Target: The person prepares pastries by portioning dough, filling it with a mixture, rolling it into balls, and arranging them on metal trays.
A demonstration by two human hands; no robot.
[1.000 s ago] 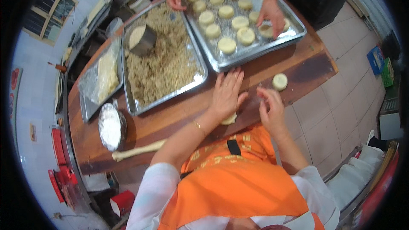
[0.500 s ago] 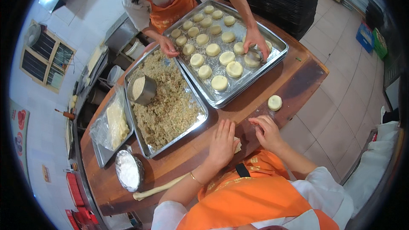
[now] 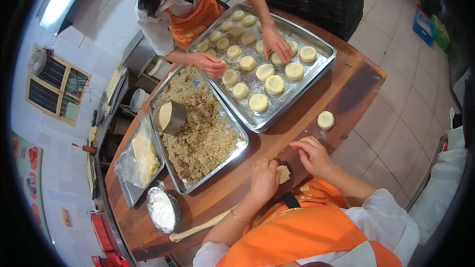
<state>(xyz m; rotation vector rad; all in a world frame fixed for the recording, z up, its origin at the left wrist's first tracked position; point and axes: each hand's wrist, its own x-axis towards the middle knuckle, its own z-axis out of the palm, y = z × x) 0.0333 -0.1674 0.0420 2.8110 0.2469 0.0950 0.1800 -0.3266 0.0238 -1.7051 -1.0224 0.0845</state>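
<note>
A small flattened piece of pale dough (image 3: 283,174) lies at the near edge of the wooden table, against the thumb side of my left hand (image 3: 265,182). That hand's fingers are curled down at the dough's edge, their tips partly hidden. My right hand (image 3: 314,157) is just to the right, fingers loosely bent and apart, with nothing seen in it. Beyond it sits a round filled dough cake (image 3: 325,120). A long rope of dough (image 3: 200,226) runs beneath my left forearm.
Across the table, a co-worker's hand (image 3: 277,44) reaches over a metal tray (image 3: 260,124) of round dough cakes. Left of it stand a tray of crumbly filling (image 3: 198,141) with a metal cup (image 3: 173,118), bagged dough (image 3: 143,155) and a bowl of white flour (image 3: 162,211).
My left hand's fingers have gone from flat to curled, uncovering more of the dough piece. The co-worker's right-side hand has moved left, leaving cakes at the tray's right side. The view has shifted slightly.
</note>
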